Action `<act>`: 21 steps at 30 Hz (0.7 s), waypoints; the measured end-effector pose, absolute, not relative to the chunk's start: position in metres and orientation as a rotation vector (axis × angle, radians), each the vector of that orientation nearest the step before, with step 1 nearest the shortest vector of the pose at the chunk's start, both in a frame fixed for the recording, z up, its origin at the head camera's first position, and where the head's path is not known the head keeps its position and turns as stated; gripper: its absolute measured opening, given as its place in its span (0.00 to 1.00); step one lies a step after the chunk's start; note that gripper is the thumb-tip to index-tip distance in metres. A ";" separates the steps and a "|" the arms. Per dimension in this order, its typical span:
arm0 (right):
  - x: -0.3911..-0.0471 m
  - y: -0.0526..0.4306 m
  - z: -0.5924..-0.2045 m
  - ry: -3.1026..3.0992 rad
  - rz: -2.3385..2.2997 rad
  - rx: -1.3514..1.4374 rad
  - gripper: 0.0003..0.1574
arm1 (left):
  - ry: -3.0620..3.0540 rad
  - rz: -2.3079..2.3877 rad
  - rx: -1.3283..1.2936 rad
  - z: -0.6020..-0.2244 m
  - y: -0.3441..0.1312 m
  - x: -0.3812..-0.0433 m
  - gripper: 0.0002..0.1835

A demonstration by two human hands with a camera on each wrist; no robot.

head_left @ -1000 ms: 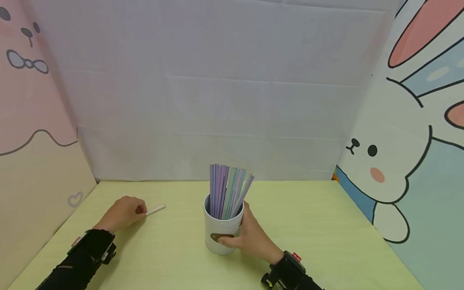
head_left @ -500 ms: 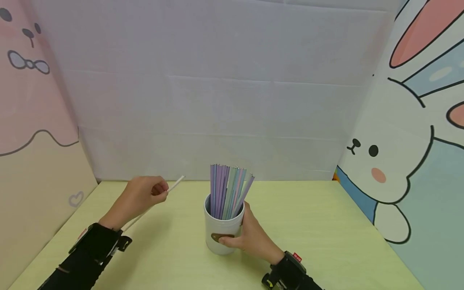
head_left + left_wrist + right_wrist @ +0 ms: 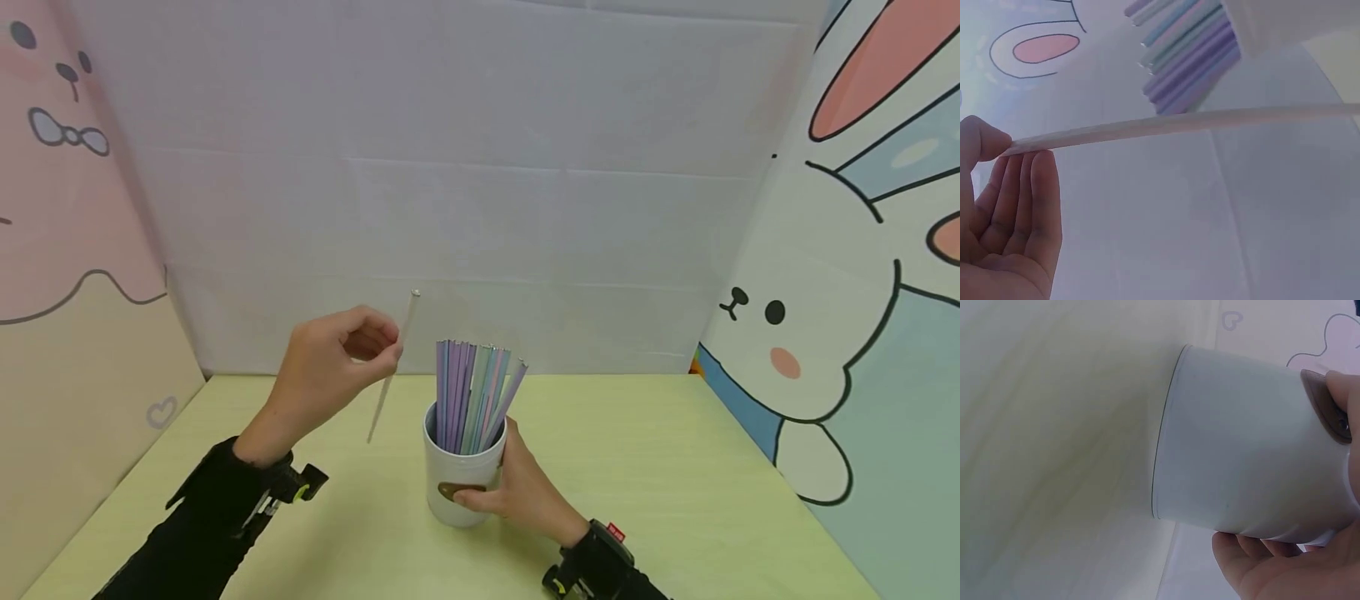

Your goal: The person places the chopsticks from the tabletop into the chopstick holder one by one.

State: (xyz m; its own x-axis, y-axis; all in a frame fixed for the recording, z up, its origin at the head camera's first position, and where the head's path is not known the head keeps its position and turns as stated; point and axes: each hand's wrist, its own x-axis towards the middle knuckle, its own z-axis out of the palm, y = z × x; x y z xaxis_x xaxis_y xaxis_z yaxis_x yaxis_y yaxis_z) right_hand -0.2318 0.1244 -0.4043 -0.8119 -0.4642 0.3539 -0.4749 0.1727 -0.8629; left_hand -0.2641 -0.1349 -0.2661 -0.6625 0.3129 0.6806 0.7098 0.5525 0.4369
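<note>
My left hand (image 3: 330,367) pinches a pale, thin drinking straw (image 3: 410,321) between thumb and fingertips, holding it steeply tilted above the table. In the left wrist view the thumb and fingers grip this straw close to one end. To its right stands a white cup (image 3: 441,463) holding a bundle of purple, green and blue straws (image 3: 467,400), one leaning right. My right hand (image 3: 525,496) grips the cup from the right side, thumb across the front by a brown patch (image 3: 1322,403). In the right wrist view the fingers go around behind the cup.
A pale yellow-green table (image 3: 660,483) carries the cup. A white sheet (image 3: 480,217) hangs along its back edge. Panels with cartoon drawings stand at the left (image 3: 90,350) and right (image 3: 885,400).
My left hand has lifted the pale straw off the table, moved it right towards the cup and turned it from nearly flat to steep. My right hand keeps its hold on the cup.
</note>
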 end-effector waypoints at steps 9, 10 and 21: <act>-0.233 0.125 -0.407 -2.413 1.777 0.947 0.67 | -2.077 -1.160 -0.856 -0.219 -0.102 -0.239 0.08; -0.234 0.125 -0.408 -2.405 1.776 0.949 0.67 | -2.069 -1.191 -0.857 -0.221 -0.100 -0.241 0.08; -0.236 0.124 -0.411 -2.385 1.795 0.953 0.67 | -2.131 -1.263 -0.831 -0.243 -0.078 -0.242 0.06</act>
State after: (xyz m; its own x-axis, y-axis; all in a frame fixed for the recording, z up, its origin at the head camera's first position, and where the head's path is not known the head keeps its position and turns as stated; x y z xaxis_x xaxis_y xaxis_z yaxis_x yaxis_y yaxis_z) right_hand -0.2357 0.1236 -0.4105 -0.8150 -0.4585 0.3544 -0.4676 0.1590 -0.8695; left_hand -0.2422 -0.0784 -0.2426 -0.6750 0.2394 0.6979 0.7271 0.3766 0.5741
